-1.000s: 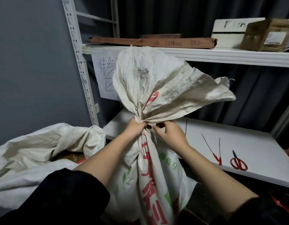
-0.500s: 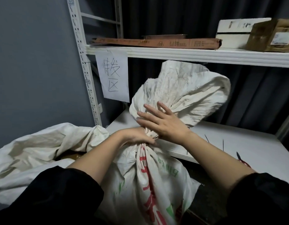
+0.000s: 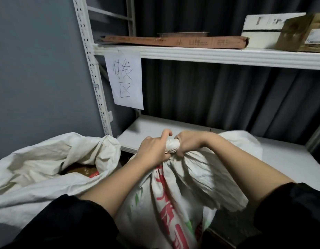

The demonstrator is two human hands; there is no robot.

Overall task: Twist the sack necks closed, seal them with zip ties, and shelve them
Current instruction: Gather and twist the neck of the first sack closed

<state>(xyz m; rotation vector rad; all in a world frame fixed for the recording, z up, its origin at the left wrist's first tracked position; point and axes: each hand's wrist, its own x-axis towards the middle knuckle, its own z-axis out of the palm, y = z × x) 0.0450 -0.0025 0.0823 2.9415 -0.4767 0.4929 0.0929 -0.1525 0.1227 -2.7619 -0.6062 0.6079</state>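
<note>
Both hands clutch the twisted neck (image 3: 171, 147) of the printed sack (image 3: 173, 203). The left hand (image 3: 153, 151) wraps it from the left, the right hand (image 3: 189, 142) from the right, fingers curled tight.

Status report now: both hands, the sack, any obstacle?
Left hand and right hand grip twisted sack neck. No zip tie on it. Nothing blocking.
</note>
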